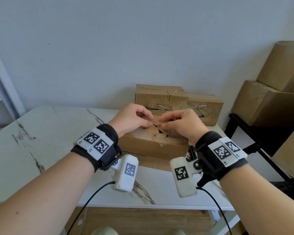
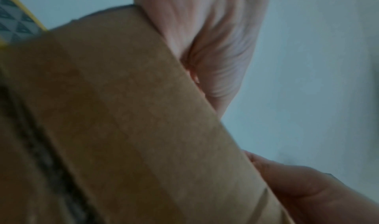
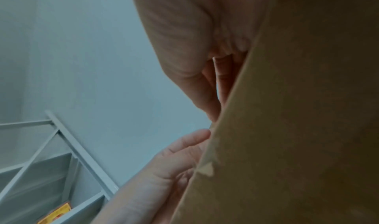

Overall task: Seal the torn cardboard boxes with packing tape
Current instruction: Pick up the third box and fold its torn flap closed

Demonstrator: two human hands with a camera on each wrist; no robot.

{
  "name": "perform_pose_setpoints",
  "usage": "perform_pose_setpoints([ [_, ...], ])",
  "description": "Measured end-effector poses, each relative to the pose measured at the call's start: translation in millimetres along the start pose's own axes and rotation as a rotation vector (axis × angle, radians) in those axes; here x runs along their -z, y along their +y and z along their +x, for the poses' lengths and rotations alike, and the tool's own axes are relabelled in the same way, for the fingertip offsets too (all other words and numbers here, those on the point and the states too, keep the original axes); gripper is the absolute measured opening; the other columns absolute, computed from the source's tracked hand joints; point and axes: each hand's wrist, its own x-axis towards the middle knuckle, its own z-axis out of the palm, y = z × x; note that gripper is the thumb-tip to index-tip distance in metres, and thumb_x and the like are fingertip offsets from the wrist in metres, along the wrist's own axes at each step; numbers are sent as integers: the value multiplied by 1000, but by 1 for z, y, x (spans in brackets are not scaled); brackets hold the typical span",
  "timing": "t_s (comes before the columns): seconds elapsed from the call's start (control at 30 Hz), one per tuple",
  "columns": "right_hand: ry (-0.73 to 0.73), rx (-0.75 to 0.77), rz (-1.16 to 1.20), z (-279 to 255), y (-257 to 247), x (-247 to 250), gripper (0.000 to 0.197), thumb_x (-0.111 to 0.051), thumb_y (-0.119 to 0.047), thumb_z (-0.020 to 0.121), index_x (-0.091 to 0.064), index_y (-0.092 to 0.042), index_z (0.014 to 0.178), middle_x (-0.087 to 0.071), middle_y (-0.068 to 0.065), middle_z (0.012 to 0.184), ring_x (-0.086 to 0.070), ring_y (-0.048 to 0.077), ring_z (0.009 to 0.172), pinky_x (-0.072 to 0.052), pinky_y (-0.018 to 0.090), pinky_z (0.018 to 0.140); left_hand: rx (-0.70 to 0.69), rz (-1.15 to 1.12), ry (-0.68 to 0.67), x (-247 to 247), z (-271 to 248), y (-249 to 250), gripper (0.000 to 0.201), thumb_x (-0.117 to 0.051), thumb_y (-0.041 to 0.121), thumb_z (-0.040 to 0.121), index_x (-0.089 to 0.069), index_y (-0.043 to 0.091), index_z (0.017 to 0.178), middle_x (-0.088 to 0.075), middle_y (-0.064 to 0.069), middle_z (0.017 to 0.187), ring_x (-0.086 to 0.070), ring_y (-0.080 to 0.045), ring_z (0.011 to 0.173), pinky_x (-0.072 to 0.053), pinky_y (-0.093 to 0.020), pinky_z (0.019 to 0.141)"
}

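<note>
On the marble table (image 1: 46,133), against the wall, two cardboard boxes are set; the taped box (image 1: 178,102) lies at twelve o'clock of the near box (image 1: 148,145), just behind it. More boxes (image 1: 270,99) are stacked well off at three o'clock. The near box is torn along its top, and the ragged tear (image 1: 157,128) is being drawn together; no tape roll can be seen, so the step in hand is judged to be closing the gap before taping. Next, the torn edges need to be held flush and flat while tape is fetched and laid across.

Both forearms are reached forward, wrists bent down over the box top. The left hand (image 1: 131,119) is placed at nine o'clock of the tear, the right hand (image 1: 180,122) at three o'clock. The fingers of each are curled and appear pinched on the torn cardboard edge, fingertips nearly meeting.
</note>
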Motion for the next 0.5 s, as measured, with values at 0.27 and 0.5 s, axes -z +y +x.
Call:
perform_pose_setpoints([
  [0.27,-70,48,-148,2,5,5,19,-77,-5,74,-77,-15,90,-67,-6,112,-62,8,101,-48,23,91,-32,105,-25,-3,-2,1,8,-77,15,76,-76,21,81,-65,10,111,-57,-3,98,-40,-18,79],
  [0.5,-274,75,-160,-8,0,23,19,-76,-5,74,-76,-23,81,-59,-11,122,-54,-5,105,-45,22,94,-26,98,-25,-3,-3,1,9,-76,16,77,-76,25,78,-64,13,109,-53,6,93,-37,-18,77],
])
